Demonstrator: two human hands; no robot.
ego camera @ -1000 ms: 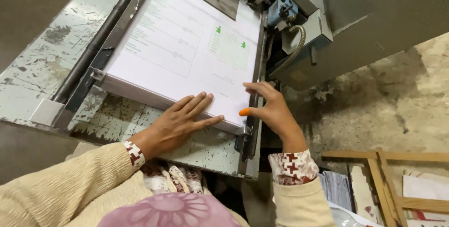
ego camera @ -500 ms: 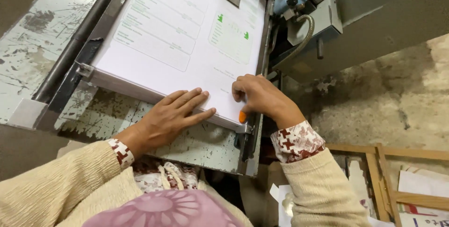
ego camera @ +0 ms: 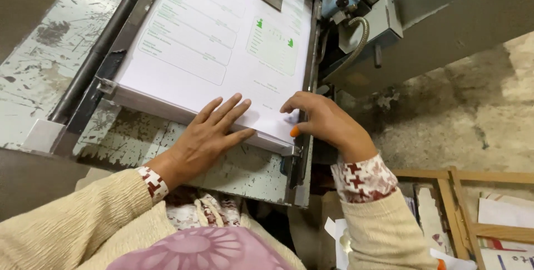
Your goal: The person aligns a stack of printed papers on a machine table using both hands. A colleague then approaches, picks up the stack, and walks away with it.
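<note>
Paper stack [ego camera: 217,42] lies under left hand [ego camera: 208,133] and right hand [ego camera: 322,122].

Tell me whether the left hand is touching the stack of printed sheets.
Touching. The head view shows the left hand lying flat, fingers spread, on the near edge of the stack of printed sheets, with no gap under the fingers.

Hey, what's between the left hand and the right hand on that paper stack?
In the head view, only a bare strip of the top printed sheet of the paper stack lies between the left hand and the right hand; nothing else sits there.
</note>
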